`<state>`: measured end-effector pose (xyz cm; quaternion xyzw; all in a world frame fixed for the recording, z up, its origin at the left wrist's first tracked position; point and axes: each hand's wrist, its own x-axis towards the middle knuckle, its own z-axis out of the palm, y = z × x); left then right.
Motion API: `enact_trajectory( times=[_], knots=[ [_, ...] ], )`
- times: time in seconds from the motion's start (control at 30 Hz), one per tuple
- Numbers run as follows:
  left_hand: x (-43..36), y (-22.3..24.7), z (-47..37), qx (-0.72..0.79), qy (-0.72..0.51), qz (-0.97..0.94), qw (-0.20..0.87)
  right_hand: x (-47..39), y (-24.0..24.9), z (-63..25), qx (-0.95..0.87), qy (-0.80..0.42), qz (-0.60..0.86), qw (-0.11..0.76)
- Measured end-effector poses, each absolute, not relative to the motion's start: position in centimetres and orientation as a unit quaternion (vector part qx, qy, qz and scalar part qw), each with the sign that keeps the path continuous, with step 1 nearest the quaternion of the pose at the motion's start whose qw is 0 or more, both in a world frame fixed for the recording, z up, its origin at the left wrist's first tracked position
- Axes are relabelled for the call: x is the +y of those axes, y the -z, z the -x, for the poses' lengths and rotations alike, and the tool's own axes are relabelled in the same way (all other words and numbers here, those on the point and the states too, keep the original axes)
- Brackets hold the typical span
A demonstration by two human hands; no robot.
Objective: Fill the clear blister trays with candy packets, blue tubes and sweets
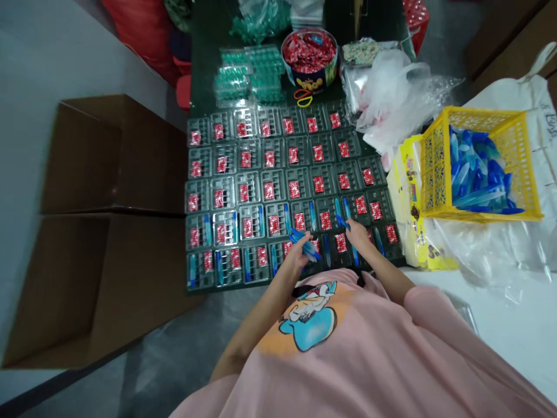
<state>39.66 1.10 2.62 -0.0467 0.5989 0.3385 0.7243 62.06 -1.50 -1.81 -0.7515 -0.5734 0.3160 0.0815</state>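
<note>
- Pink shirt (374,342) is filling the near foreground; just beyond it, five rows of clear, compartmented trays (278,157) are covering the near part of the dark table (202,64), with red packets (294,189) lying in them.
- Location of the blue pen-shaped pieces (311,249): several are sitting in the left hand (299,255), others are lying in trays of the two nearest rows, and more are filling the yellow basket (430,174) at right.
- Step in hand, by my reading: the person is setting blue pieces into the trays one at a time, working in the second row from the body, toward its right side. No blue pieces are showing in the three farther rows.
- Next move, judged: the single piece (343,222) is calling for turning in line with a long slot, then a light press and release.
- Left hand pose: fingers are curling round the loose bundle, low over the nearest row, with the forearm angling in from lower left.
- Right hand pose: thumb and fingers are pinching the single piece narrowly, tilted across the slots, with the forearm reaching in from lower right.
- Uncertain: motion and small scale are blurring the fingertips; I am not managing to tell whether that piece is touching a tray.
</note>
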Motion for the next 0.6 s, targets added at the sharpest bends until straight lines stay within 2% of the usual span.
enact_trajectory(
  times=[0.27,0.47,0.6],
  knots=[
    [1.6,-3.3,-40.3,0.581,-0.342,0.058,0.736,3.7,2.7,-65.2,-0.502,-0.291,0.777,0.243],
    [2.3,-3.5,-39.6,0.543,-0.343,0.026,0.766,12.7,2.6,-69.9,-0.427,-0.221,0.836,0.265],
    [3.2,-3.8,-39.1,0.513,-0.355,0.011,0.782,15.3,2.9,-72.5,-0.364,-0.194,0.873,0.260]
  ],
)
